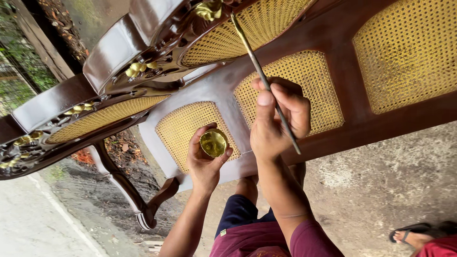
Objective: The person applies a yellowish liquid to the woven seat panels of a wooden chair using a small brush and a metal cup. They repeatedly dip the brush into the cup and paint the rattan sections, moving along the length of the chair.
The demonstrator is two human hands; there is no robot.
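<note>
My left hand (205,159) holds a small round pot of gold paint (213,143) in front of a cane seat panel (188,126). Held in my right hand (278,121) is a long thin brush (259,71). Its tip reaches up to a gold-painted carved ornament (208,9) on the backrest of a dark brown wooden bench (333,43). Other carved flowers (135,69) on the backrest are gold too.
The bench has several woven cane panels (409,52) and a curved leg (126,188) standing on dirt ground. A foot in a sandal (414,234) shows at the lower right. Pale pavement (33,223) lies at the lower left.
</note>
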